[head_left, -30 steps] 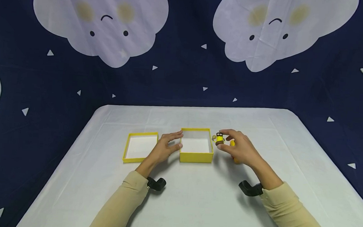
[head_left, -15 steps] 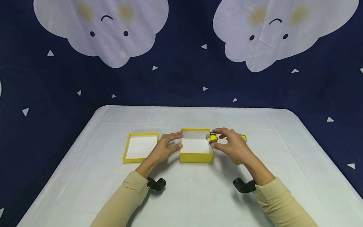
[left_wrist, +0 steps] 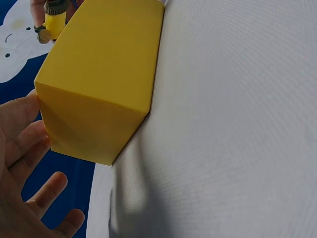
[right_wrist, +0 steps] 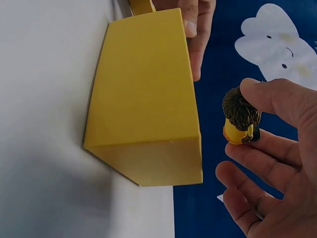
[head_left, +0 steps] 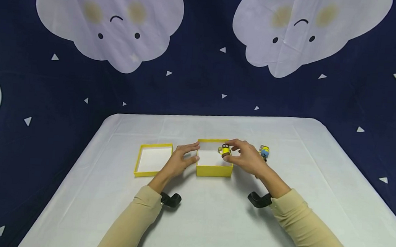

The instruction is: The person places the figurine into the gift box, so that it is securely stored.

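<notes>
My right hand [head_left: 248,158] pinches a small yellow toy figure [head_left: 225,151] between thumb and fingers, over the right part of an open yellow box [head_left: 214,171] with a white inside. In the right wrist view the toy figure [right_wrist: 239,116] shows a dark brown shaggy lower part, gripped above the box's rim. Fingers of my left hand [head_left: 178,161] rest extended against the box's left wall. The left wrist view has that hand [left_wrist: 17,158] spread, fingertips at the edge of the box [left_wrist: 106,54].
A shallow yellow lid [head_left: 146,174], white inside, lies left of the box, partly behind my left hand. To the right, another toy figure [head_left: 264,151] in yellow and blue sits on the white-covered table [head_left: 212,220], partly hidden by my right hand.
My right hand has carried the toy figure leftward, from beside the box to over its right part. The yellow-and-blue figure has come into view behind it. My left hand has stayed put.
</notes>
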`<state>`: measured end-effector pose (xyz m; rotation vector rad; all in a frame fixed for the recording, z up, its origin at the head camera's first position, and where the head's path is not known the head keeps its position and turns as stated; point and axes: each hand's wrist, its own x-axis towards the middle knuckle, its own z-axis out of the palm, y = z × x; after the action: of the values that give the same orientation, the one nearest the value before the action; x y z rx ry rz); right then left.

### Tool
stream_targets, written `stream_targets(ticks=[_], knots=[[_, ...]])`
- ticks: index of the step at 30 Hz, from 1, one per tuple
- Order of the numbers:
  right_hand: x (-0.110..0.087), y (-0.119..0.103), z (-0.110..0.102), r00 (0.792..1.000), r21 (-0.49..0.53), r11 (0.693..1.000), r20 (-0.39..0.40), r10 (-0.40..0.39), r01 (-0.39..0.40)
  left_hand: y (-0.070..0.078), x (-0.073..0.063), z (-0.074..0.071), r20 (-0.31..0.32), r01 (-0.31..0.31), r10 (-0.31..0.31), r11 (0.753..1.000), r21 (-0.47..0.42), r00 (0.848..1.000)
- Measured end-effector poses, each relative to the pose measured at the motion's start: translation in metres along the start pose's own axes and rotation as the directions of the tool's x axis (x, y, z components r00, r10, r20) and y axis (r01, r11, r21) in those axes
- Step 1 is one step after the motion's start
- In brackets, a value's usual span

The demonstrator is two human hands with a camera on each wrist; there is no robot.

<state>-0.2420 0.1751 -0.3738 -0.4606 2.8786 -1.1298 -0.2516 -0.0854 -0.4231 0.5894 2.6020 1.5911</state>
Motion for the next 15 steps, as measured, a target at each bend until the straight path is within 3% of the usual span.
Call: stream_targets(ticks=[6,15], knots=[[0.005,-0.002,0.007,0.999,-0.017,0.999,0.021,-0.042,0.042,-0.001,0.001,0.000,-0.006,0.014,-0.014,1.000,0.021,1.000],[0.010,-0.005,0.017,0.999,-0.013,1.000,0.048,-0.003,0.004,-0.002,0.000,0.001,-0.009,0.010,-0.010,0.999,0.035,1.000]])
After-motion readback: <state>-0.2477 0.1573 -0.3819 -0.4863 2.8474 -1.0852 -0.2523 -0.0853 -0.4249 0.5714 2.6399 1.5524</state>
